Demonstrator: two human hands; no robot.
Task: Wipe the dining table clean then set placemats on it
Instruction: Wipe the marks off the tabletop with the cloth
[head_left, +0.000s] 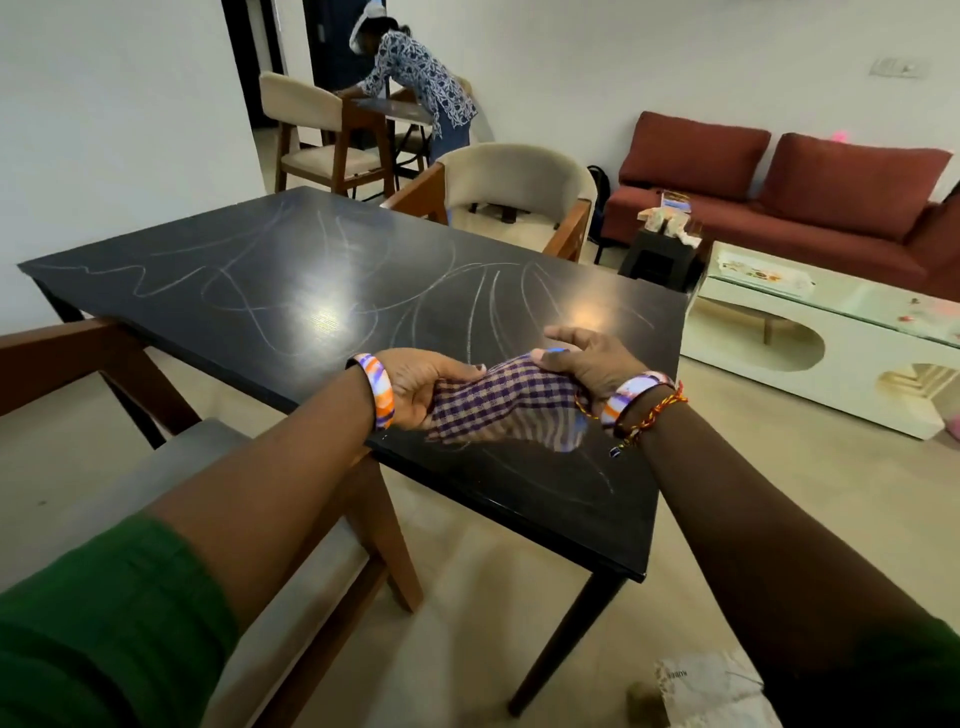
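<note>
Head view, looking down across a dark table scrawled with pale chalk-like lines: a person in green sleeves holds a purple checked cloth just above the tabletop near the lower centre of the frame. The left hand grips the cloth's left end, fingers curled round the fabric and thumb pressed on top. The right hand pinches the right end between thumb and fingers, the upper fingers arched loosely above it. Both wrists carry orange, white and purple bangles, and a braided thread hangs from the right one. The cloth stretches between the two hands, its lower edge drooping toward the table's near edge.

A wooden chair with a grey seat stands at lower left, tucked against the table. A cream tub chair sits at the far side. A red sofa lines the wall at upper right, with a white coffee table in front of it. At upper centre a second person bends over another table.
</note>
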